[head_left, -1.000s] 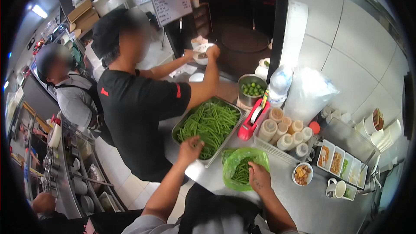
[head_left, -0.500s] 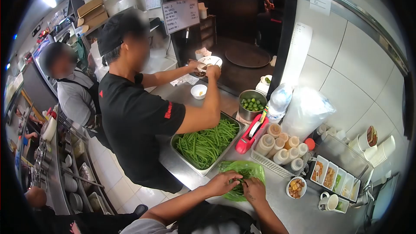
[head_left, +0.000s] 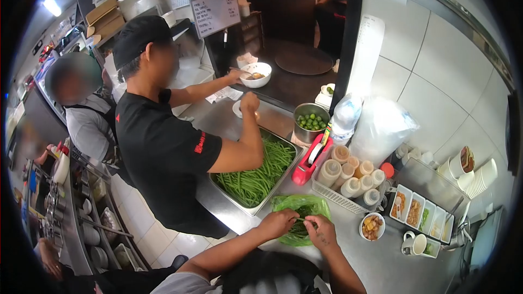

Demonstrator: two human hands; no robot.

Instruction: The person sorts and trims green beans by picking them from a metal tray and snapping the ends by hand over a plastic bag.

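Note:
Over a green plastic bag [head_left: 322, 207] on the steel counter, my left hand [head_left: 278, 223] and my right hand [head_left: 320, 232] are close together. Both are closed in a pinch, with a thin green bean [head_left: 301, 219] running between their fingertips. More dark green pieces lie inside the open bag, partly hidden by my hands. Just beyond the bag stands a metal tray [head_left: 251, 211] heaped with long green beans [head_left: 253, 177].
A co-worker [head_left: 163, 125] in black works at left, near a white bowl [head_left: 256, 75]. Toward the right are a pot of small green limes [head_left: 310, 122], a red tape dispenser [head_left: 311, 160], a basket of sauce bottles [head_left: 340, 198], a food bowl [head_left: 372, 226] and a mug [head_left: 414, 244].
My hands have drawn slightly apart, and the bean shows between them. The co-worker's hands have separated; one stays at the white bowl, the other is now over the small bowl.

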